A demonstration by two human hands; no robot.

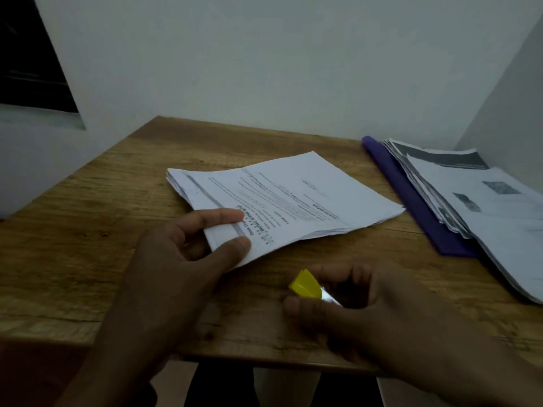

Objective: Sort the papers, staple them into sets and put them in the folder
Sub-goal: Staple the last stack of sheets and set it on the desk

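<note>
A set of printed white papers (296, 198) lies in the middle of the wooden table (88, 224). My left hand (188, 251) pinches its near corner between thumb and forefinger and lifts that corner a little. Just right of it, my right hand (352, 306) grips a small stapler (305, 284) with a yellow tip and a shiny metal body, held low over the table and apart from the papers. A purple folder (411, 201) lies open at the right, with a thick stack of printed sheets (484, 212) on it.
White walls close the table in at the back and right. A dark window opening (26, 54) is at the upper left. The table's near edge runs just below my hands, with the floor and a dark shape under it.
</note>
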